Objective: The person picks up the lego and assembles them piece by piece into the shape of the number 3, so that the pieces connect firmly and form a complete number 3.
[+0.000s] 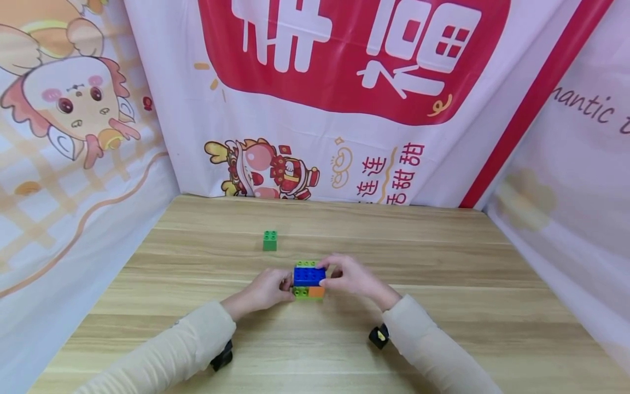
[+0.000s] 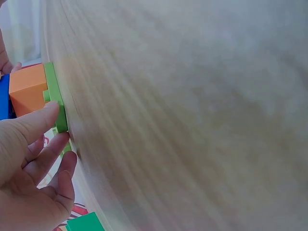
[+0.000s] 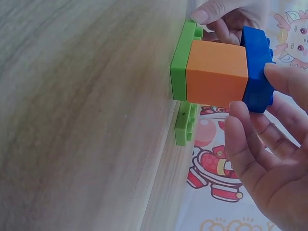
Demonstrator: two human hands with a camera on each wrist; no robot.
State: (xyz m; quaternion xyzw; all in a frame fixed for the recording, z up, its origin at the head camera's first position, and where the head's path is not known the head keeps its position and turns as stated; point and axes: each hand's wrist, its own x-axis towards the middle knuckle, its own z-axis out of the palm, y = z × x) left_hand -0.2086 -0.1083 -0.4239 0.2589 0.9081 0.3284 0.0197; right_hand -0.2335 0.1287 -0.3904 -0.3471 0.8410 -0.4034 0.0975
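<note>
At the middle of the wooden table stands a small stack of toy building bricks. A flat light green brick (image 1: 301,293) lies at its bottom, an orange brick (image 3: 216,72) sits on that, and a long blue brick (image 1: 309,276) tops it. My left hand (image 1: 268,287) pinches the light green brick, thumb on its end in the left wrist view. From the right, my right hand (image 1: 351,276) holds the blue brick between thumb and fingers. Beyond the orange brick, a second flat light green piece (image 3: 185,125) shows in the right wrist view.
A darker green brick (image 1: 269,241) stands apart on the table (image 1: 443,257), farther back and left of the stack. Printed cloth (image 1: 344,104) hangs along the back and both sides. Black devices (image 1: 379,336) show by both sleeves.
</note>
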